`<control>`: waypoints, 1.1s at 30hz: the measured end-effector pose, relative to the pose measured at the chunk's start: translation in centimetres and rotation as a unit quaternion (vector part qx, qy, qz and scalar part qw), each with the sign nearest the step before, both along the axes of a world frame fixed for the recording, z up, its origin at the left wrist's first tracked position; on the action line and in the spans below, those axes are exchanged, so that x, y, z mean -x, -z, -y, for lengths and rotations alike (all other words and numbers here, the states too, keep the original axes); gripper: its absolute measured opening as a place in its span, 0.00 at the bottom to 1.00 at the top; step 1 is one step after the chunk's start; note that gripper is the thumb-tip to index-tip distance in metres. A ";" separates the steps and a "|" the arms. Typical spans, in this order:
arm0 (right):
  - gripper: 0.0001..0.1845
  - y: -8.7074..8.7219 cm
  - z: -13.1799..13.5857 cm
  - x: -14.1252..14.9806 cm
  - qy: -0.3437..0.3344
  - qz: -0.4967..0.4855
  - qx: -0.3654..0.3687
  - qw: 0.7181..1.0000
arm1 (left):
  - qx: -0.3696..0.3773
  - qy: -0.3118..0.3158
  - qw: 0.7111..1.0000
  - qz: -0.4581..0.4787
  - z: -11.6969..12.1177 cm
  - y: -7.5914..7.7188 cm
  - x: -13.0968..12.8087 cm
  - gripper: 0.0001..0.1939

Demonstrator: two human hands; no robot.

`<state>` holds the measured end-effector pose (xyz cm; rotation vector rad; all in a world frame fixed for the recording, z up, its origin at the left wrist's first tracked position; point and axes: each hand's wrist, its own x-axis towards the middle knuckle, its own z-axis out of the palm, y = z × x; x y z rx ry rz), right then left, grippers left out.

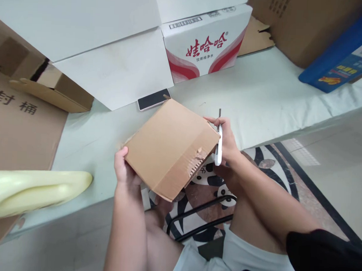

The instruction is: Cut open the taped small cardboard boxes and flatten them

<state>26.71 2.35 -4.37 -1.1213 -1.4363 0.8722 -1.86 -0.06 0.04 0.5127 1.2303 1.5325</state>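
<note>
Left hand: fingers grasping left corner of cardboard box, held above near edge of surface. Right hand: fingers wrapped round white cutter, blade out, at box's right corner. Work seems early: edge strip roughened, partly torn; remaining face intact, no opening visible.

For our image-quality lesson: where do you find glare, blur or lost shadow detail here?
Head view, right: a pale patch of glare on the floor; head view, upper right: the blue box has small print too blurred to read; head view, lower right: the black sleeve shows little detail; head view, centre: the held box looks fairly evenly lit.
</note>
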 end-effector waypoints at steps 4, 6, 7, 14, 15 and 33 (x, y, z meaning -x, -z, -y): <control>0.25 0.1 -0.2 0.5 0.031 0.005 0.002 0.999 | 0.024 -0.008 1.000 -0.003 0.0 0.1 0.0 0.21; 0.22 0.2 -0.5 0.5 0.064 -0.041 0.013 0.997 | 0.008 -0.013 1.000 -0.002 0.0 -0.1 -0.1 0.18; 0.20 0.2 -0.7 0.4 0.080 -0.070 0.016 0.994 | -0.002 -0.021 1.000 0.000 0.1 -0.2 -0.1 0.16; 0.10 -1.6 0.2 -0.6 0.201 -0.071 -0.076 0.974 | -0.001 -0.061 0.997 0.039 -0.2 -0.7 0.0 0.15; 0.11 -1.8 0.7 -0.2 0.187 -0.038 -0.109 0.976 | -0.011 -0.064 0.997 0.039 -0.3 -0.6 -0.1 0.16; 0.19 -0.4 2.7 4.0 -0.039 0.202 -0.197 0.959 | -0.062 -0.048 0.996 0.041 -0.8 0.9 -5.0 0.20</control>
